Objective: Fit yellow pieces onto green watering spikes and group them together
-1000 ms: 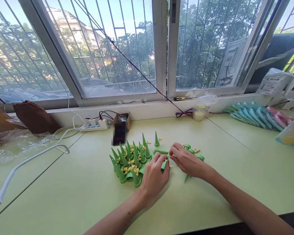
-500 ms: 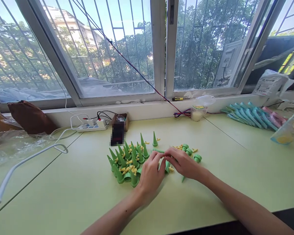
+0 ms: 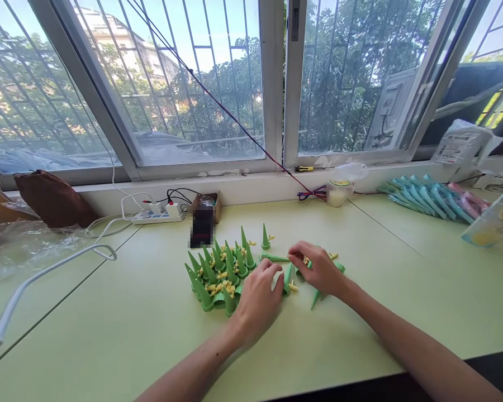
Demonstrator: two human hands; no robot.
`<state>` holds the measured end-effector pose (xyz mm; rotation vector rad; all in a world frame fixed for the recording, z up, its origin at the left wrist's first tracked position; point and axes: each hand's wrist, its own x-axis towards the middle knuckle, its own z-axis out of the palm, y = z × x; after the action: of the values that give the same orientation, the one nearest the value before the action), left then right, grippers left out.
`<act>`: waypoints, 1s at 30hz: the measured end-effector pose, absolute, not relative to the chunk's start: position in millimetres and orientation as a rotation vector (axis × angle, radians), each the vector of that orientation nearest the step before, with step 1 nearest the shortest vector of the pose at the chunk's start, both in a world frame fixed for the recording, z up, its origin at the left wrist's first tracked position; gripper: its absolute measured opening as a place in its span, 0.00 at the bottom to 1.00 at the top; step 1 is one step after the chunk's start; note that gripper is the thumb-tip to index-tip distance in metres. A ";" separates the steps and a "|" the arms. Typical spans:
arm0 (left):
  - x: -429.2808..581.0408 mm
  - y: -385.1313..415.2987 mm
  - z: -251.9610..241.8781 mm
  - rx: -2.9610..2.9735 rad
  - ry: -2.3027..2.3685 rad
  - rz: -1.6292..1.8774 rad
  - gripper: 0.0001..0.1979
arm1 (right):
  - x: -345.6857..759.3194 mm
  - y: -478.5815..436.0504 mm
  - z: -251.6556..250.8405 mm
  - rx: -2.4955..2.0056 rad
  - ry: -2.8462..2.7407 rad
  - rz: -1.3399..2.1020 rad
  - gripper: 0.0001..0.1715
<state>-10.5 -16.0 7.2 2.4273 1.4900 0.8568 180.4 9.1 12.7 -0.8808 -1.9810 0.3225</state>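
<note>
Several green plastic cone-shaped spikes (image 3: 207, 273) with ring-like collars stand close together on the table, small yellow valve pieces (image 3: 218, 287) among them. My left hand (image 3: 260, 293) is beside this cluster, its fingers curled downward; what they hold, if anything, is hidden. Just right of its thumb is a green spike (image 3: 287, 282) with a yellow valve at its side. Beyond my hands another green spike (image 3: 275, 258) lies on its side, pointing toward my right fingertips. My right hand (image 3: 318, 271) hovers there with thumb and fingers pinched, over loose green and yellow parts.
Loose yellow valves (image 3: 333, 255) and a green spike (image 3: 315, 298) lie around my right hand. One spike (image 3: 265, 237) stands apart at the back. Behind are a small cardboard box (image 3: 213, 204), a power strip (image 3: 159, 216) and a jar (image 3: 337, 192). A white curved bar (image 3: 46, 268) crosses the left.
My hands were together at the fingertips; they are now apart. My right hand has moved slightly right and up, uncovering the lying spike. My left hand has stayed nearly in place.
</note>
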 end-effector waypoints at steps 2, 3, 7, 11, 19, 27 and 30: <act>-10.2 -15.4 6.0 2.447 1.472 0.826 0.10 | 181.5 10.3 13.0 -0.900 -1.965 0.326 0.09; -10.0 -15.3 5.5 2.459 1.468 0.808 0.10 | 181.8 10.7 12.8 -0.912 -1.961 0.330 0.09; -8.1 -17.8 5.9 2.539 1.479 0.722 0.13 | 181.5 11.2 10.6 -0.936 -1.978 0.337 0.11; -7.1 -23.5 9.6 2.585 1.425 0.704 0.14 | 180.9 10.9 8.6 -0.933 -1.992 0.331 0.10; -9.6 -29.2 9.2 2.684 1.337 0.544 0.09 | 180.9 9.7 9.9 -0.935 -1.999 0.332 0.10; -6.7 -28.3 5.0 2.657 1.388 0.525 0.11 | 180.8 9.5 10.7 -0.930 -2.007 0.328 0.10; -5.9 -28.9 5.8 2.600 1.386 0.591 0.13 | 180.6 8.9 12.0 -0.922 -2.000 0.323 0.10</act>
<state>-5.9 -28.9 5.8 2.6003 1.3856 0.5910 180.6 8.9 12.0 -0.9224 -2.0001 0.3234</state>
